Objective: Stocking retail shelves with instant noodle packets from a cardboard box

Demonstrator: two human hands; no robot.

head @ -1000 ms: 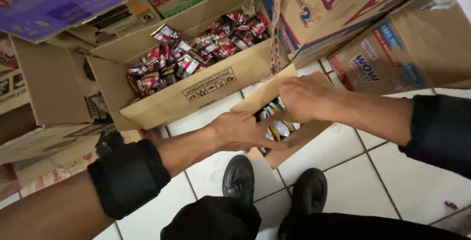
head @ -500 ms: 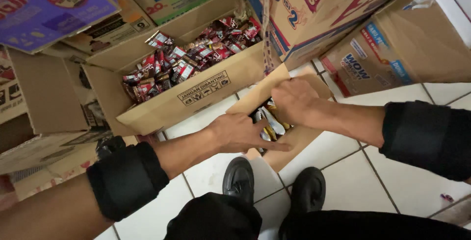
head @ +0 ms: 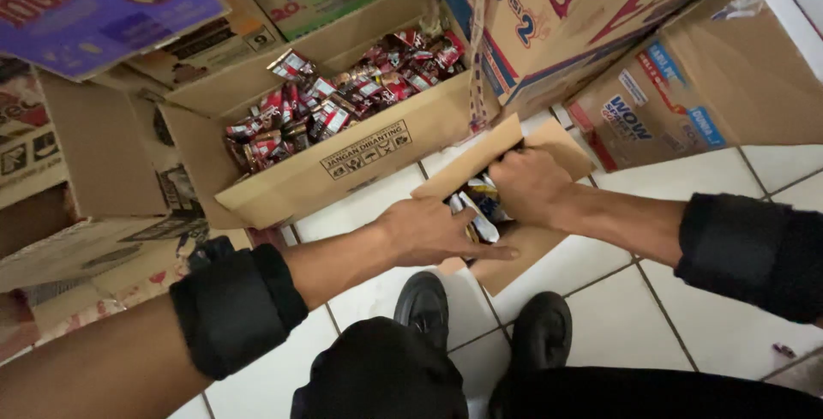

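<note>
A small open cardboard box (head: pixel 549 146) lies on the white tiled floor just ahead of my black shoes (head: pixel 423 306). Packets (head: pixel 480 205) with white, blue and yellow wrapping show inside it. My left hand (head: pixel 433 230) lies flat along the near edge of this box, fingers stretched to the right. My right hand (head: pixel 530 186) reaches into the box from the right, curled over the packets; whether it grips any is hidden. Both forearms wear black sleeves pushed up.
A bigger open carton (head: pixel 343 166) full of red and brown snack packets (head: pixel 343 98) stands behind to the left. Stacked printed cartons (head: pixel 549 16) crowd the back and right, and flattened cardboard (head: pixel 77 248) lies at the left.
Both hands have shifted slightly down and right with the view; my right hand has sunk deeper into the small box, and my left hand has flattened along its edge.
</note>
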